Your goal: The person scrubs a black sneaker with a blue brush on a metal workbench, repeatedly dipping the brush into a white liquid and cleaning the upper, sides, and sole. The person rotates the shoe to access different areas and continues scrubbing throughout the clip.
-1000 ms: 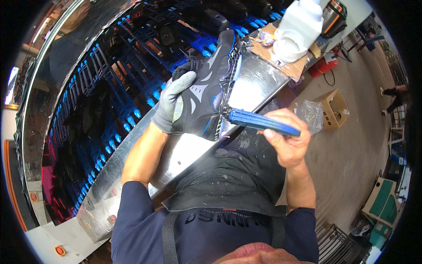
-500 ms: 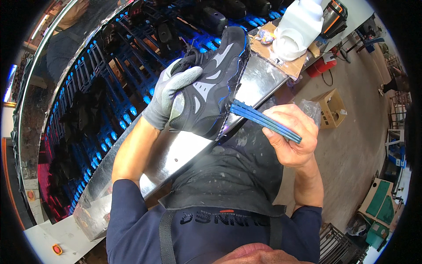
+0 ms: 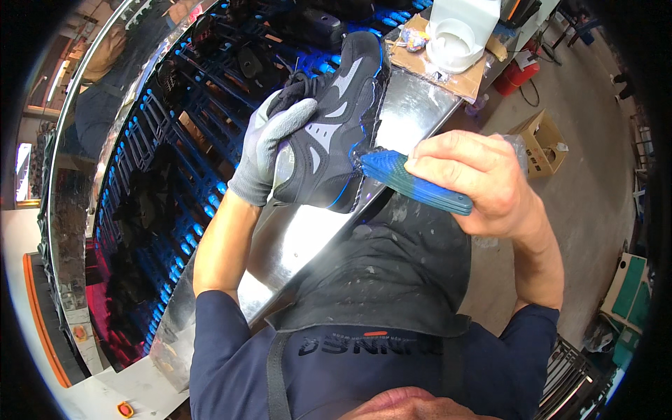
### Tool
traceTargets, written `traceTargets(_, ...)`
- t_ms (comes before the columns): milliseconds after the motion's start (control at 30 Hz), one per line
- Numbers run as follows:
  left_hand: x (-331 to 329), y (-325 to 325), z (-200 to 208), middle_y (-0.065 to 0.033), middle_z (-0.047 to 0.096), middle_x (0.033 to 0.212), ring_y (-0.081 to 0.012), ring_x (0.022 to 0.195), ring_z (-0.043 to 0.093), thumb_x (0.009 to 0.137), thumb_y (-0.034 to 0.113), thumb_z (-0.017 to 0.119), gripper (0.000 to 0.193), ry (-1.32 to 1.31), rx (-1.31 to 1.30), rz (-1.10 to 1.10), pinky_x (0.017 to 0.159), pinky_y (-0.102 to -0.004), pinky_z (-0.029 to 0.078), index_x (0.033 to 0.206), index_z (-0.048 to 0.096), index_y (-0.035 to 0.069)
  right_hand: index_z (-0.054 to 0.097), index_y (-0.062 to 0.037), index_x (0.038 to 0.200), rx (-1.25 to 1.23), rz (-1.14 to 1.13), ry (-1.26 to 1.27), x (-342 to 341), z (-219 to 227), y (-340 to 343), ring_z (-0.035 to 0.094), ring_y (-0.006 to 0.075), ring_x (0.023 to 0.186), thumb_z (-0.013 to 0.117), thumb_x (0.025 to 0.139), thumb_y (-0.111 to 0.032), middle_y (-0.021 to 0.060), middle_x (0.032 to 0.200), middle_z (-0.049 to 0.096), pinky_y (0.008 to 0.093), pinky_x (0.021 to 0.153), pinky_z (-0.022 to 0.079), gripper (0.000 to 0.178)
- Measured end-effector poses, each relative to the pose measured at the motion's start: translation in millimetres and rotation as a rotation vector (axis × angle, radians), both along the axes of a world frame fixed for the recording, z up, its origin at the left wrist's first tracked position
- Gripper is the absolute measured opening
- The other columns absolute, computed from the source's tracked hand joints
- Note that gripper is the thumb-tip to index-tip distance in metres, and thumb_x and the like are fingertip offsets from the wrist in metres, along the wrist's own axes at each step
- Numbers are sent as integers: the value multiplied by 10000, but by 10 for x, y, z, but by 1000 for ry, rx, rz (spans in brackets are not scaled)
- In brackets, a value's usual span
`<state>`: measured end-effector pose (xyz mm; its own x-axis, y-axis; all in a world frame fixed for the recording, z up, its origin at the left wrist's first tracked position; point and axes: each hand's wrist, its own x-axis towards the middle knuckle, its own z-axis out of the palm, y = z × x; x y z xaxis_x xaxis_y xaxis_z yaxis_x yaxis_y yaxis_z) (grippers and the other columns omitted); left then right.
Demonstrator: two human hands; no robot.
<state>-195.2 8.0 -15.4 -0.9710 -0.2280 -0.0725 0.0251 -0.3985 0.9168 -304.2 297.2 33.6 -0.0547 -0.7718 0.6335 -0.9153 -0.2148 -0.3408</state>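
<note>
In the middle, a black shoe upper (image 3: 350, 108) with grey patches and a blue line along its lower edge is held on its side, toe pointing away. My left hand (image 3: 269, 143), in a grey glove, is closed around its opening by the laces, thumb on the side panel. My bare right hand (image 3: 483, 175) grips a flat blue brush (image 3: 427, 189). The dark bristle end of the brush meets the bottom edge of the upper near its middle. The shoe's far side and some of my gloved fingers are hidden.
Left of me runs a rack conveyor (image 3: 168, 231) with blue-tipped rods and dark shoes. A metal ledge (image 3: 287, 238) lies under my left arm. Beyond the shoe, a white plastic container (image 3: 451, 49) stands on cardboard (image 3: 455, 84). An open carton (image 3: 542, 147) sits on the floor at right.
My right hand has rolled over, turning the blue brush so its broad face shows, with the bristles still at the shoe's edge. The shoe has shifted slightly left in the view.
</note>
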Motion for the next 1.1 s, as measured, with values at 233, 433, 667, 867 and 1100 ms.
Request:
traceTargets(233, -53, 66, 56, -159, 740, 1206, -229, 1065, 742, 1012, 100, 673, 357, 38, 43, 0, 978, -358, 601, 1334, 633, -49, 724, 13, 1104, 84, 88, 47, -133, 143, -1, 741, 341, 906, 699, 699, 58, 147, 1055, 725, 399, 735, 608, 409)
traceTargets(433, -177, 81, -73, -194, 713, 1288, -281, 1138, 733, 1058, 135, 628, 370, 90, 378, -61, 1008, -407, 607, 1381, 593, -42, 753, 45, 1064, -77, -36, -473, -210, -83, 168, 709, 255, 870, 801, 871, 24, 161, 965, 739, 343, 783, 568, 200)
traceTargets(667, -201, 103, -111, -230, 622, 1466, -334, 1284, 668, 1109, 276, 539, 520, 108, 518, -90, 1139, -476, 529, 1527, 488, -29, 735, 70, 1102, -117, -91, -408, 10, -194, 153, 703, 241, 846, 801, 890, 0, 166, 976, 726, 332, 754, 564, 233)
traceTargets(867, -304, 171, -84, -243, 677, 1371, -342, 1217, 711, 1103, 241, 525, 482, 145, 498, -75, 1079, -482, 581, 1486, 524, -50, 741, 71, 1049, -88, -84, -559, -256, -126, 85, 694, 222, 842, 788, 911, -23, 144, 960, 729, 312, 763, 546, 174)
traceTargets(1100, -364, 61, -107, -237, 599, 1496, -355, 1328, 641, 1128, 308, 489, 542, 149, 588, -255, 1163, -518, 506, 1570, 458, -4, 737, 78, 1072, 16, -3, -194, -377, 154, 100, 698, 281, 868, 792, 877, -9, 185, 979, 726, 362, 767, 548, 221)
